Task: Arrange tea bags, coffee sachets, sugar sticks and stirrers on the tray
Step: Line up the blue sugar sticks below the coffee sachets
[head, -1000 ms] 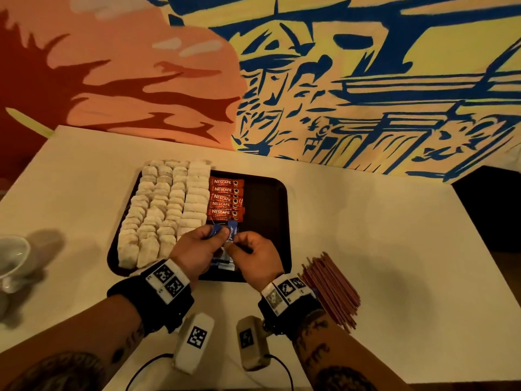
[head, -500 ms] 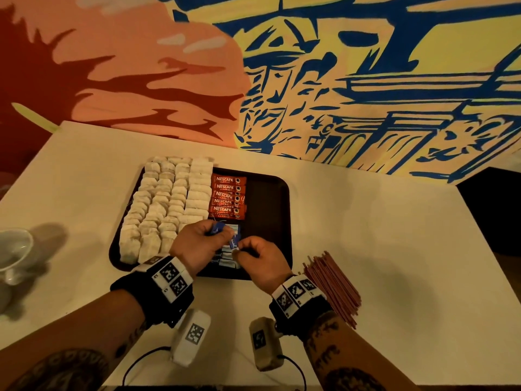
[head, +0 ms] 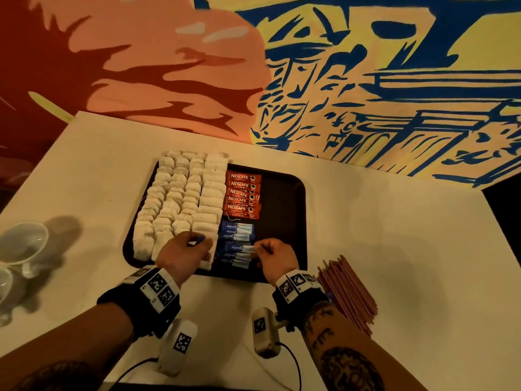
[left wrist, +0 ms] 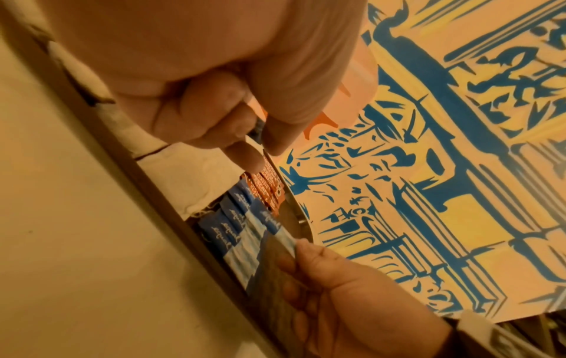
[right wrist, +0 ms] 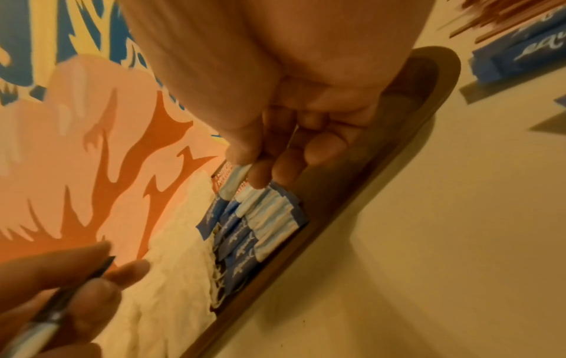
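Observation:
A dark tray (head: 284,193) holds rows of white tea bags (head: 180,198) on its left, red coffee sachets (head: 242,194) in the middle and a column of blue sugar sticks (head: 235,244) in front of them. My left hand (head: 197,241) hovers over the nearest tea bags and pinches a few blue sugar sticks (right wrist: 46,322) edge on. My right hand (head: 255,247) pinches the pale end of one sugar stick (right wrist: 237,179) lying in the column. Brown stirrers (head: 348,292) lie in a pile on the table right of the tray.
Two white cups (head: 21,245) stand at the table's left edge. More blue sugar sticks (right wrist: 520,48) lie on the table near the stirrers (right wrist: 505,14). The tray's right third (head: 282,221) is bare. A painted wall rises behind the table.
The hands have drawn apart. My left hand moved left over the tea bags with its sticks, while my right hand brought one stick down into the column.

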`<state>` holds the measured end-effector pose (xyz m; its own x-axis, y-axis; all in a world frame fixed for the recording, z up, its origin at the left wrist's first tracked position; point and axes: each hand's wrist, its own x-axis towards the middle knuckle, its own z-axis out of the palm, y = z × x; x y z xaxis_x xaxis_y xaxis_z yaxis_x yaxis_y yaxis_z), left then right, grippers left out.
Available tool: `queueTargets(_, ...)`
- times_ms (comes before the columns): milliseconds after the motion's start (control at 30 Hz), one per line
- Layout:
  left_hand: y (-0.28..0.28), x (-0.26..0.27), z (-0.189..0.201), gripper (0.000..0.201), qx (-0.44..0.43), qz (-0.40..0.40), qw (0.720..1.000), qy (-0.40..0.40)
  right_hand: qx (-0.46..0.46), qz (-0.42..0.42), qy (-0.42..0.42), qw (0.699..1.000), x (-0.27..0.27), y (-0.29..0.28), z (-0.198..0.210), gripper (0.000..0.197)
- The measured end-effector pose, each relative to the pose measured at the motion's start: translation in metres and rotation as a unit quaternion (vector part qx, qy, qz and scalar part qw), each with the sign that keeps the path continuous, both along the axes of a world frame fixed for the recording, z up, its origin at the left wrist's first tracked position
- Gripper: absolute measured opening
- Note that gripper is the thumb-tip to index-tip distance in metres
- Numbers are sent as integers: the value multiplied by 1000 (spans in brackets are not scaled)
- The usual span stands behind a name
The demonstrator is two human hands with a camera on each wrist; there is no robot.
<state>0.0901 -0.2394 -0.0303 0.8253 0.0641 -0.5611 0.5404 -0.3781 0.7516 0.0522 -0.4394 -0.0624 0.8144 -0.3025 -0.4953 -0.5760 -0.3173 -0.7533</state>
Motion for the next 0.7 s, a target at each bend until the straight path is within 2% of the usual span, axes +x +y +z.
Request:
queueTargets(200, 16, 17, -5, 19, -40, 58, 996, 54, -61, 2, 53, 997, 15, 8, -14, 9)
queueTargets(500, 15, 24, 5, 15, -122, 76, 988, 58, -105, -22, 92, 990, 21, 14, 0, 35)
queueTargets(600, 8, 27, 16, 9, -167, 75, 982, 55, -124, -33, 83, 988, 20, 12, 6, 38)
queueTargets(700, 0, 28, 22, 8, -191, 36, 981, 16, -99, -13, 45, 994, 18, 15, 19, 31)
